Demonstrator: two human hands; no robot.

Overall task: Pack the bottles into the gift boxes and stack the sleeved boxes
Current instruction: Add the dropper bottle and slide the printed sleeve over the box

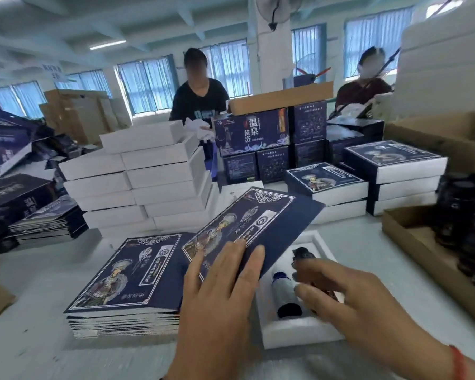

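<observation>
The left hand [220,294] pinches a flat blue sleeve [254,229]; at 3 o'clock, the right hand [348,300], fingers spread, touches a bottle [284,294] in the white box [294,335].

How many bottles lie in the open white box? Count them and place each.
2. A white bottle lies in the white box's left slot; a dark bottle lies right of it, partly under the right hand. That hand and the flat sleeve may hide more.

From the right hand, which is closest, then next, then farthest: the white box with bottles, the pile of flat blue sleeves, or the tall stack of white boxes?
From the right hand:
1. White box with bottles, right under the fingers.
2. Pile of flat blue sleeves, to its left, near the front.
3. Tall stack of white boxes, farther back on the left.
</observation>
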